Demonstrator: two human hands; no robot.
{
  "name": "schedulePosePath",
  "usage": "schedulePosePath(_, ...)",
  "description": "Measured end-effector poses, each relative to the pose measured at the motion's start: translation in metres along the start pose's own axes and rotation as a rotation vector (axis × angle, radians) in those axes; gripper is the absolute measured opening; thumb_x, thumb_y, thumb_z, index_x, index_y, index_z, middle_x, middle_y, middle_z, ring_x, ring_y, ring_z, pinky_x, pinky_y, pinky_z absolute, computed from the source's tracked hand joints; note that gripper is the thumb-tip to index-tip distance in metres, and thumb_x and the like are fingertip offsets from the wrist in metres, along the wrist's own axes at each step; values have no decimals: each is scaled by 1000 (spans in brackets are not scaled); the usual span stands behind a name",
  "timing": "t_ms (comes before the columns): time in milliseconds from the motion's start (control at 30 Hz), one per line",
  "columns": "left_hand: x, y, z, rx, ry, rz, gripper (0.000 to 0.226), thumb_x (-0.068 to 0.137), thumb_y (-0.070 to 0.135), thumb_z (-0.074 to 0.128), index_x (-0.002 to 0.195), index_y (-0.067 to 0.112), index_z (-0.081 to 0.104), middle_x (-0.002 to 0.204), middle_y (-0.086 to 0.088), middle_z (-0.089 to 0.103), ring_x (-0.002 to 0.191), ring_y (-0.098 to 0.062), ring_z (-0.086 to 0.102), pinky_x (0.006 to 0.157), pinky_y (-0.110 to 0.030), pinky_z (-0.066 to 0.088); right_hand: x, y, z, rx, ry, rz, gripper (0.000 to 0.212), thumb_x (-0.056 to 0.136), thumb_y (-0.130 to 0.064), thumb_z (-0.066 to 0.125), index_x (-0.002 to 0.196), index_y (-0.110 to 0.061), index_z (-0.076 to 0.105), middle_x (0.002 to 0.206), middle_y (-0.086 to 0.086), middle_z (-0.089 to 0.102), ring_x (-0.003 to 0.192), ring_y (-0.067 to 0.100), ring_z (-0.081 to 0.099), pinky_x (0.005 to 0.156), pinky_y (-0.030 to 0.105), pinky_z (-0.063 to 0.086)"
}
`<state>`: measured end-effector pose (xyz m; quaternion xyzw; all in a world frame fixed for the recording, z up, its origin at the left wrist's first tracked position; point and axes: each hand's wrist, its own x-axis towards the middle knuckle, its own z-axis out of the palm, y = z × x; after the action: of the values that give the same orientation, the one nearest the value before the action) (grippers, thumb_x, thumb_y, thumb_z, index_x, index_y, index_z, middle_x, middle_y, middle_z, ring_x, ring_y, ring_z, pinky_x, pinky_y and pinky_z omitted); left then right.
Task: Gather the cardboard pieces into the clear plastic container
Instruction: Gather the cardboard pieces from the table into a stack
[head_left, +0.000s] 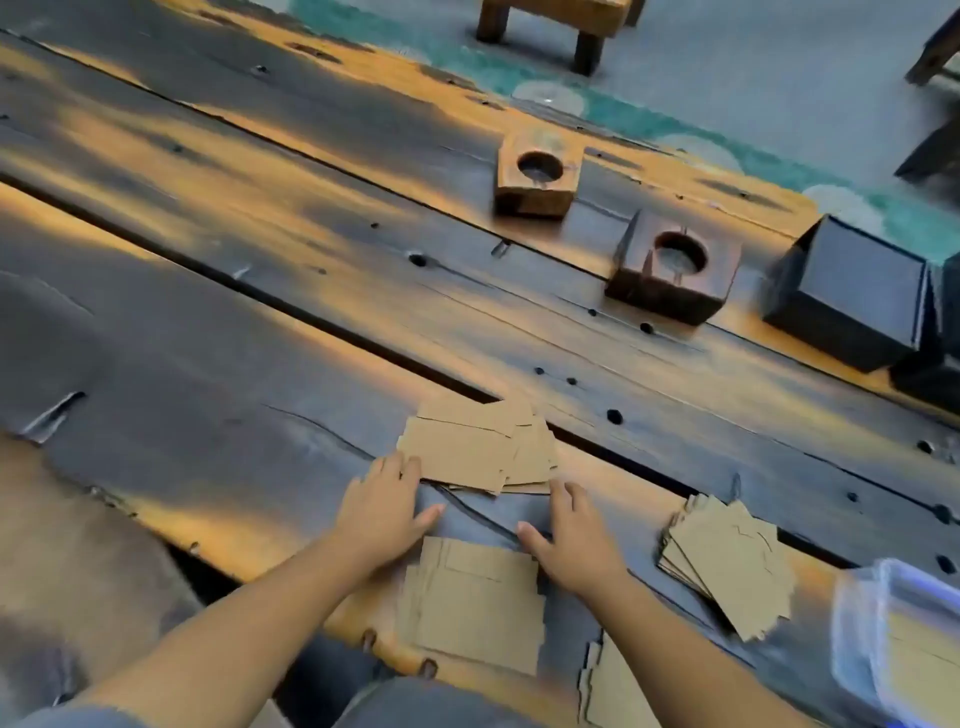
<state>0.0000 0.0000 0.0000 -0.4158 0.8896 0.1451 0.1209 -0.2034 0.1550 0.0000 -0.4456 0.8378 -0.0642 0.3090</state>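
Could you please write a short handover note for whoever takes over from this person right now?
Left hand: open, flat at the near-left edge of the far cardboard pile.
Right hand: open, at that pile's near-right edge. Neither has lifted anything.
More cardboard: near pile between the forearms, fanned stack to the right, a few pieces at the table's near edge.
Container: far right, cut off by the frame; it seems to hold some cardboard.
Left: move every pile into it.

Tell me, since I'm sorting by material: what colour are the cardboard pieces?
Plain tan-brown; the head view shows the cardboard pieces best.
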Motion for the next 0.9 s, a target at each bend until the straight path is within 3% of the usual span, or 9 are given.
schedulePosePath(100, 26, -16, 1, -81, 8, -20, 66, 86, 64, 44, 131, 14, 39, 126, -6, 47, 116, -27, 48, 85, -42, 50, 21, -6, -1, 44, 32, 76, 80, 87, -61, 48, 148, -18, 20, 148, 6, 29, 133, 27, 39, 102, 41, 44)
schedulePosePath(433, 67, -35, 3, -287, -62, -122, 67, 87, 58, 52, 137, 17, 34, 125, -7, 49, 117, -29, 48, 93, -42, 47, 82, -18, -12, 183, 49, 280, 96, 83, -62, 56, 153, -10, 15, 152, 13, 28, 136, 33, 36, 109, 43, 36)
schedulePosePath(667, 86, -17, -3, -453, -110, -219, 57, 91, 48, 56, 130, 11, 38, 121, -11, 45, 106, -33, 54, 84, -41, 47, 108, -14, -23, 138, 66, 327, 87, 78, -65, 62, 139, -9, 35, 136, 15, 42, 124, 35, 47, 97, 45, 46)
schedulePosePath(900, 98, 11, -5, -489, -165, -269, 53, 91, 43, 57, 128, 11, 38, 122, -12, 41, 104, -35, 56, 86, -42, 48, 112, -24, -13, 177, 40, 364, 78, 76, -61, 66, 130, -9, 43, 126, 13, 42, 118, 35, 48, 98, 46, 46)
